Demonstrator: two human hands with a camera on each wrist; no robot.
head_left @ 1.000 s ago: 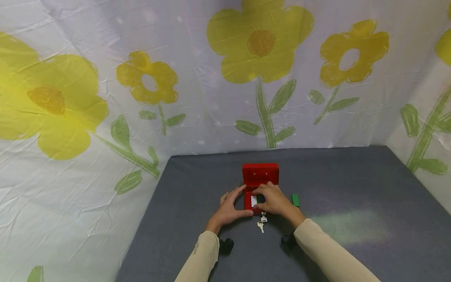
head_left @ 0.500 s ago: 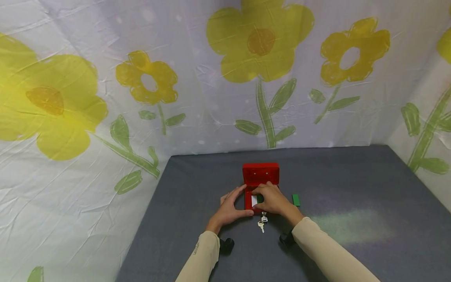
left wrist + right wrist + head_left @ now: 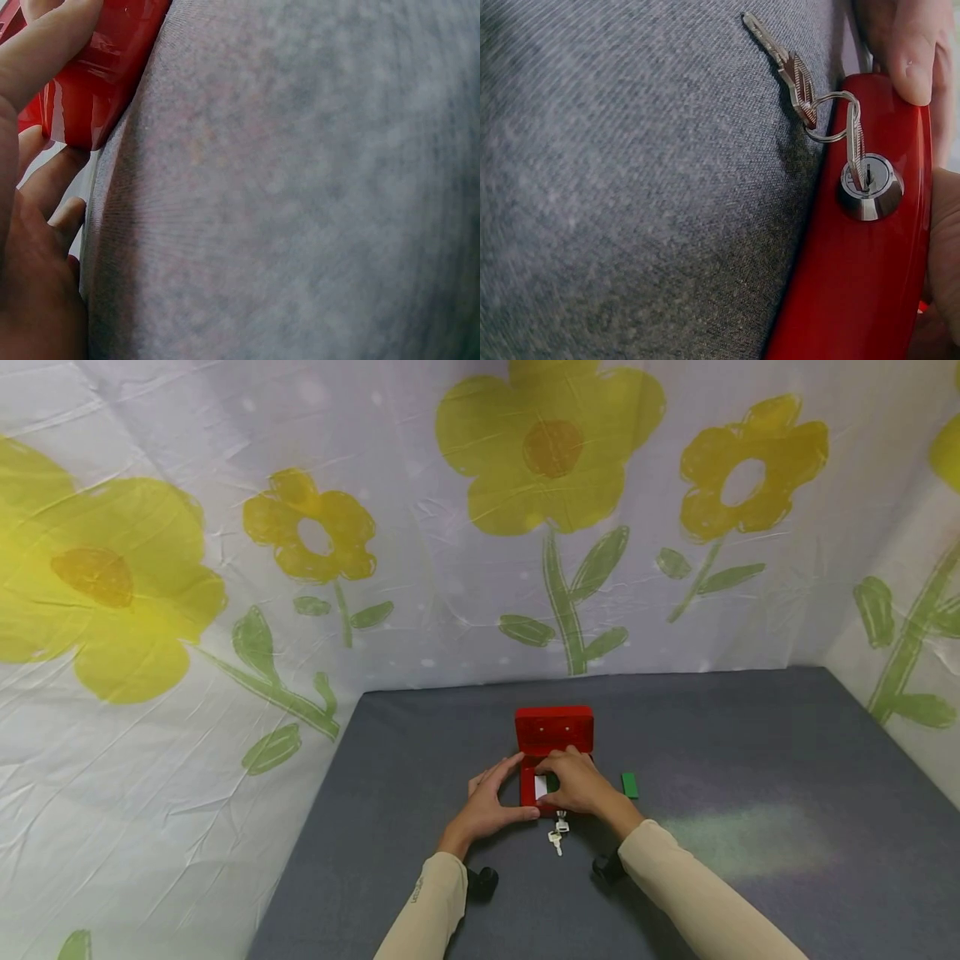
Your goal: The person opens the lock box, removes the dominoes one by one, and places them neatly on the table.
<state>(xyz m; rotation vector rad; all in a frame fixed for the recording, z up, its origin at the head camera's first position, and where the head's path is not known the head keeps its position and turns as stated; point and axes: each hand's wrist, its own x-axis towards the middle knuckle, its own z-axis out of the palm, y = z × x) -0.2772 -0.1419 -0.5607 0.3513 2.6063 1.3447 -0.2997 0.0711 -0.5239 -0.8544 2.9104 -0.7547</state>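
A small red metal cash box (image 3: pixel 527 792) stands on the table with its lid (image 3: pixel 555 720) raised. My left hand (image 3: pixel 489 803) grips its left side, thumb at the front corner and fingers spread along the side wall. In the left wrist view those fingers reach round the box's red end. My right hand (image 3: pixel 583 785) is inside the box, thumb and fingers curved around a green block (image 3: pixel 552 782). Beside that lies a white block (image 3: pixel 541 787). The fingers cover the rest of the interior. One key sits in the front lock (image 3: pixel 871 184), with a second key (image 3: pixel 799 86) hanging from its ring.
Another green block (image 3: pixel 629 786) lies on the table just right of the box. The dark grey cloth-covered table (image 3: pixel 712 735) ends at the back against a flower-printed curtain (image 3: pixel 450 610). The dangling keys (image 3: pixel 556 841) lie in front of the box.
Both hands keep nearly the same place at the box. My right wrist has shifted very slightly to the left, and a dark blue patch once seen by the right fingers is now hidden.
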